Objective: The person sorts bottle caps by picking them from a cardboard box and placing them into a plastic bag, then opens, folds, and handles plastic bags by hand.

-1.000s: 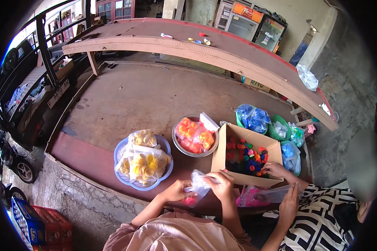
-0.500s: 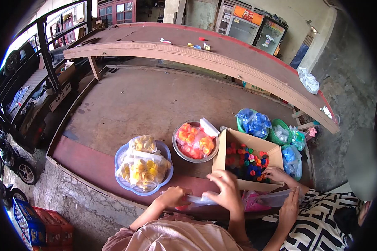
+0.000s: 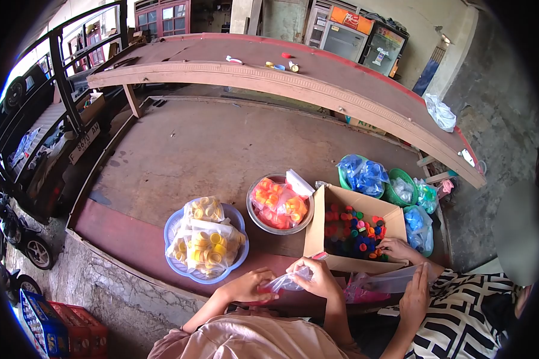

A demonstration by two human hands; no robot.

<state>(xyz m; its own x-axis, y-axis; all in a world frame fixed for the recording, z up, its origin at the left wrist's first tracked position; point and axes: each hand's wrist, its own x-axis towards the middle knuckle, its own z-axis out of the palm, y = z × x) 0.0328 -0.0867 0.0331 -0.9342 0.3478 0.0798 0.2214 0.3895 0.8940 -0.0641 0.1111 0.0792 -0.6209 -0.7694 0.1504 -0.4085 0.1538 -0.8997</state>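
A clear plastic bag is stretched between my two hands at the near edge of the table. My left hand is closed on one end, where something red shows at the fingers. My right hand pinches the other end. Just beyond the right fingers is a small red and white piece I cannot identify. To the left of my hands, bags of yellow and cream caps fill a blue plastic basket. Bags of orange and red caps lie in a metal bowl.
A cardboard box of mixed caps stands right of the bowl. A co-worker's hand reaches into it; their other hand is at a clear bag. Green baskets with bags stand behind. A raised wooden shelf crosses the back.
My right hand has come down from above the bag, its spread fingers closing on the plastic. The bag is lifted and bunched between my hands. The co-worker's hands have barely moved.
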